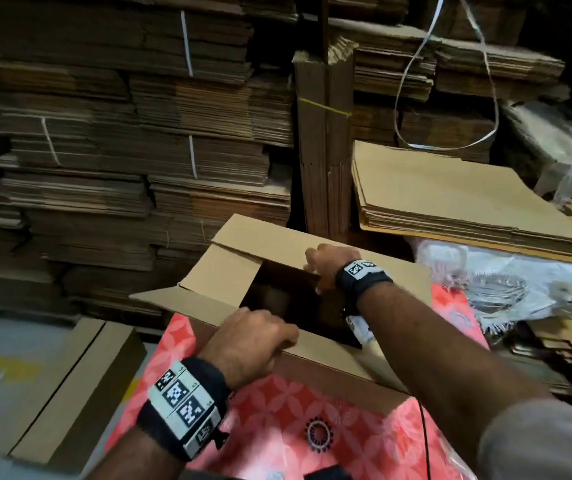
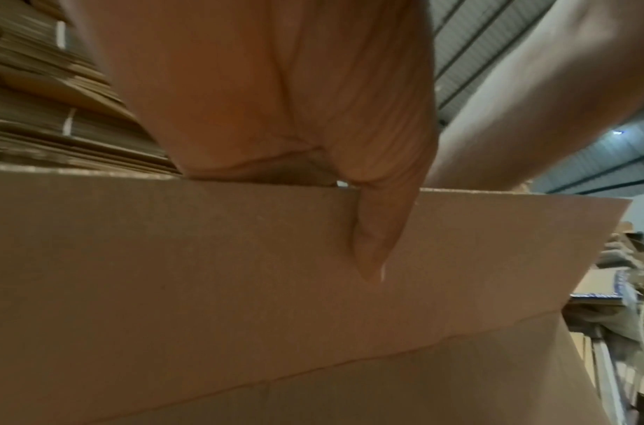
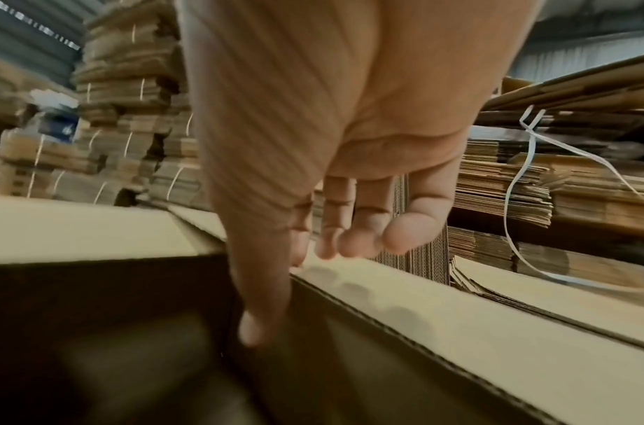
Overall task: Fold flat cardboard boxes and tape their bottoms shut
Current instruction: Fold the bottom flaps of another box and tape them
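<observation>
both hands [image 1: 253, 336] gripping box [image 1: 229, 268] flaps

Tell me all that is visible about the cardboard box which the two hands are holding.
The cardboard box is plain brown corrugated board, opened up, with its open end facing upward and a dark inside. Its flaps stand out unfolded; no tape is visible. It stands on a red patterned cloth. The left hand grips the near flap, thumb outside. The right hand holds the far flap's edge, thumb inside, fingers on top.
</observation>
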A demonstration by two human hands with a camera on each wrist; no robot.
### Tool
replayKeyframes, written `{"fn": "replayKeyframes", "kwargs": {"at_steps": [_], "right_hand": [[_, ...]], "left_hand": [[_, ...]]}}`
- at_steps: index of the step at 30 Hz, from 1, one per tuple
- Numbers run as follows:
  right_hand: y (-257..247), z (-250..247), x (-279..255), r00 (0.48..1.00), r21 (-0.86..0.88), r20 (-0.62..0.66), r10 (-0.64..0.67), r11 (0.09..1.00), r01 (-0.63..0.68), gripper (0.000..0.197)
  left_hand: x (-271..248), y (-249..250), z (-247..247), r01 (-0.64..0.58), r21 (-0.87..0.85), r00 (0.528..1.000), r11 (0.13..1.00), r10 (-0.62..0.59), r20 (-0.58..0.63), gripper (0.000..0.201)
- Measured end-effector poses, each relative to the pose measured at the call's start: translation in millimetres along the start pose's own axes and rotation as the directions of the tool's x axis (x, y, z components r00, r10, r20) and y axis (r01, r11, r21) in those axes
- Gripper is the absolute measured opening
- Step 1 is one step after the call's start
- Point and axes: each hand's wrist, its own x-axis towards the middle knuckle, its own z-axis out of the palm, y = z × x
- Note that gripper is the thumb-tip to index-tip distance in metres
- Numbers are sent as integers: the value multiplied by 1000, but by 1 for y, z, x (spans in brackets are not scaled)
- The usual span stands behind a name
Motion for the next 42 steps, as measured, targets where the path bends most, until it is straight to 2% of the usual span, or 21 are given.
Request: {"fn": "replayKeyframes", "kwargs": {"at_steps": [3,6,8,11,14,16,20,23,25,27,29,31,34,38,40,42], "right_hand": [[7,3,5,998,49,-67,7,999,-3,39],[33,-22,9,971,189,-216,103,980,-62,19],[56,-45,15,922,289,-323,211,950,-116,22],[87,-60,30,834,306,-413,365,919,-251,30],[100,-51,46,759,321,-446,475,876,-359,21],[96,-42,51,740,369,-463,487,866,-339,22],[70,-13,45,743,457,-512,432,869,-190,51],[57,12,35,731,470,-579,361,880,-62,52],[53,20,26,748,414,-590,302,909,-41,44],[51,22,15,803,315,-544,244,946,-74,40],[53,24,5,865,240,-465,188,967,-80,42],[56,27,-5,896,217,-401,190,970,-109,46],[62,34,-14,926,227,-293,239,958,-175,59],[73,49,-18,968,116,-71,240,966,-231,90],[73,56,-18,967,52,-5,255,966,-254,88],[72,62,-21,965,-12,22,263,965,-262,78]], "left_hand": [[-2,1,-3,10,-31,1000,999,-9,21,28],[-2,1,-4,14,-78,999,997,-11,34,29],[-1,1,-6,24,-72,998,997,-20,60,33],[-1,1,-8,25,-66,992,997,-17,122,35],[-4,1,-10,25,-94,986,995,-9,166,37],[-3,-2,-15,31,-116,979,993,-7,204,40],[11,-17,-49,74,-117,951,990,-34,308,56],[31,-27,-100,76,-131,939,988,-27,342,56],[52,-35,-138,49,-58,956,997,-30,293,54],[78,-41,-166,31,7,979,999,-32,199,46],[110,-46,-170,45,131,984,990,-66,167,30],[143,-52,-149,44,331,975,943,-113,192,26],[171,-69,-93,35,516,921,856,-228,316,32],[174,-82,-30,40,542,872,839,-294,392,47],[171,-81,-13,19,560,852,828,-306,424,62],[168,-81,-4,61,527,823,848,-342,454,75]]}}
